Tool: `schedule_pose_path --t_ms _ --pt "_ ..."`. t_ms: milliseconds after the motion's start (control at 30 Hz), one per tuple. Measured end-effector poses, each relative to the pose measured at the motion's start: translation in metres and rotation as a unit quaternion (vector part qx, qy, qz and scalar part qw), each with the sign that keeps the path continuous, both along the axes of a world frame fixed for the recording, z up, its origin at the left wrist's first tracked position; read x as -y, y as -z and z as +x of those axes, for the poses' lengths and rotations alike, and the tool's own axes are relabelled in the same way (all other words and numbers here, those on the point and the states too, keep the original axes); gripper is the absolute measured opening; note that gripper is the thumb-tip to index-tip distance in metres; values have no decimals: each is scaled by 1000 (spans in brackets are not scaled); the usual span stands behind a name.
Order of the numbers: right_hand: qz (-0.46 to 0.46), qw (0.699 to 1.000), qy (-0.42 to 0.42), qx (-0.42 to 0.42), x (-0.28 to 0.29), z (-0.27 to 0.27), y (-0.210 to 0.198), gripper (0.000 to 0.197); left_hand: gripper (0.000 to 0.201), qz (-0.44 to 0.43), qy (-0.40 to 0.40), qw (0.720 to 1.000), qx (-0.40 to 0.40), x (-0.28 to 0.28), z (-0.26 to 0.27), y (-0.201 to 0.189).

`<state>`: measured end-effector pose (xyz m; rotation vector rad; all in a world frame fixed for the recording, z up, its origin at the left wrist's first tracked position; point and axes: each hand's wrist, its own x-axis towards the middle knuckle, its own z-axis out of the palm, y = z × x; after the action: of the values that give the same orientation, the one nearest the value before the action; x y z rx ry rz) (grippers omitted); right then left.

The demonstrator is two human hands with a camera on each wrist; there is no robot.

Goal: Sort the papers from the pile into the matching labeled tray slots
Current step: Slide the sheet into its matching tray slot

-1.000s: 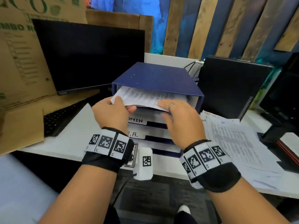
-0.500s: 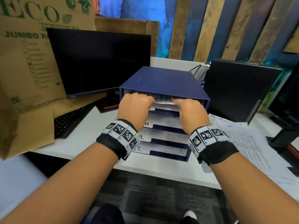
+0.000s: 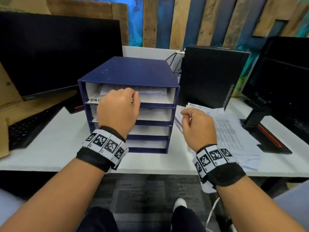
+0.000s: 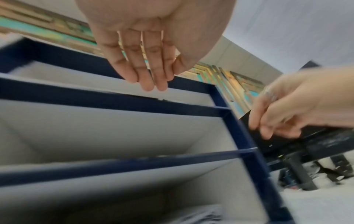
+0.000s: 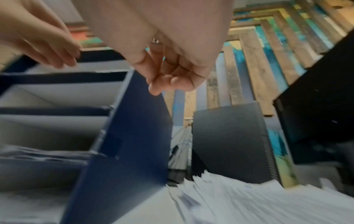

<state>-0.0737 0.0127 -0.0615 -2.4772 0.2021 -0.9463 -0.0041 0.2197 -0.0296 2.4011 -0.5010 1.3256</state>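
A dark blue tray organizer (image 3: 130, 71) with several stacked slots stands mid-desk. Its top slot, labelled "TAS…" (image 3: 95, 100), holds white papers (image 3: 153, 93). My left hand (image 3: 119, 109) hovers before that slot with straight, relaxed fingers (image 4: 147, 75) and holds nothing. My right hand (image 3: 197, 126) is off the tray's right side, above the near edge of the loose paper pile (image 3: 230, 131). Its fingers (image 5: 168, 78) hang loosely curled and empty, with the printed sheets of the pile (image 5: 258, 203) spread below. The lower slots' labels are hidden behind my left hand.
A black monitor (image 3: 58, 52) and keyboard (image 3: 25, 129) sit left of the tray, with cardboard (image 3: 38, 106) beneath. A black PC tower (image 3: 212, 74) stands behind the pile, and a second monitor (image 3: 280, 77) is far right. The white desk's front edge (image 3: 150, 171) runs just beyond my wrists.
Both hands pushed a sheet into the top slot and let it go. The right hand has swung right to the pile; the left has drawn back from the slot.
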Motion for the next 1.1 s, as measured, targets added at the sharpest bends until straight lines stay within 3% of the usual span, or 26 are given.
schedule_pose_path --t_ms 67,167,333,467,533,600,700,767,900,1100 --pt "20 995 48 -79 25 1 10 25 29 -36 56 998 18 25 -16 8" --pt "4 971 88 -221 63 0 30 32 30 -58 159 985 -40 72 -36 24" --pt "-64 921 132 -361 108 -13 55 31 21 -17 288 909 -302 146 -45 55" --pt "-59 925 161 -340 133 -22 57 31 41 28 280 838 -467 188 -24 74" --pt "-50 926 150 -342 146 -23 56 35 35 42 260 815 -517 206 -13 78" --pt "-46 918 128 -372 156 -23 55 38 15 41 236 790 -565 223 0 83" --pt "-54 897 112 -424 165 -20 55 44 24 -7 206 761 -615 243 18 88" --pt "-77 893 112 -430 167 -18 56 45 16 -23 196 754 -626 254 27 88" --pt "-88 891 105 -432 170 -14 54 41 31 -34 145 761 -631 265 38 96" --pt "-93 884 91 -449 173 -7 47 41 44 -6 157 795 -586 273 29 89"
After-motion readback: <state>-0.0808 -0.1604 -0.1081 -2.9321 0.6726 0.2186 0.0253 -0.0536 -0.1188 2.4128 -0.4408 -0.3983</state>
